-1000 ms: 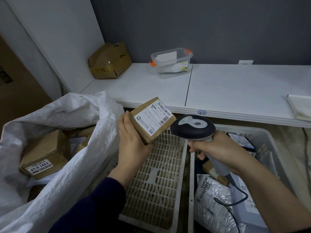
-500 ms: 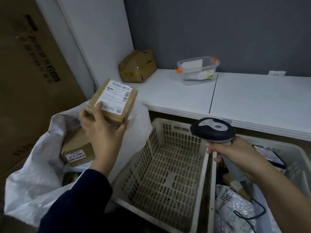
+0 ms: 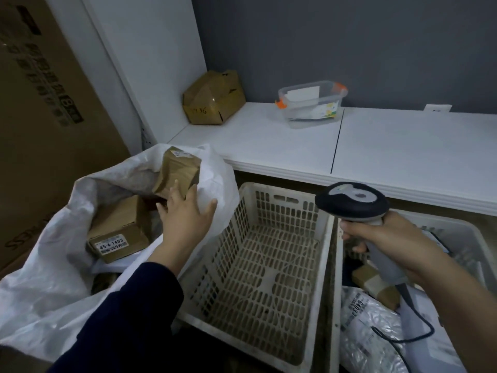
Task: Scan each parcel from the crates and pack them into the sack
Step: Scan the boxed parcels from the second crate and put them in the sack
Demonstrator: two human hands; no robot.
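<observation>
A small brown parcel [image 3: 178,168] with a white label sits tilted and motion-blurred in the mouth of the white woven sack [image 3: 53,278]. My left hand [image 3: 188,219] is just below it, fingers spread, fingertips at the parcel's lower edge. Inside the sack lies another brown box [image 3: 118,227] labelled 45-4-1403. My right hand [image 3: 376,235] grips a corded barcode scanner [image 3: 352,200] above the gap between two crates. The left crate [image 3: 282,192] holds nothing. The right crate [image 3: 457,227] holds a silver bubble mailer [image 3: 368,332], a small taped brown box [image 3: 376,284] and other parcels.
A white shelf [image 3: 269,138] runs behind the crates, carrying a crumpled cardboard box [image 3: 213,98] and a clear plastic container [image 3: 312,103] with orange clips. A large cardboard carton [image 3: 40,103] stands on the left behind the sack.
My left hand carried the small parcel from in front of the scanner leftward and down into the sack's mouth, and its fingers have opened. The scanner hand stayed roughly in place.
</observation>
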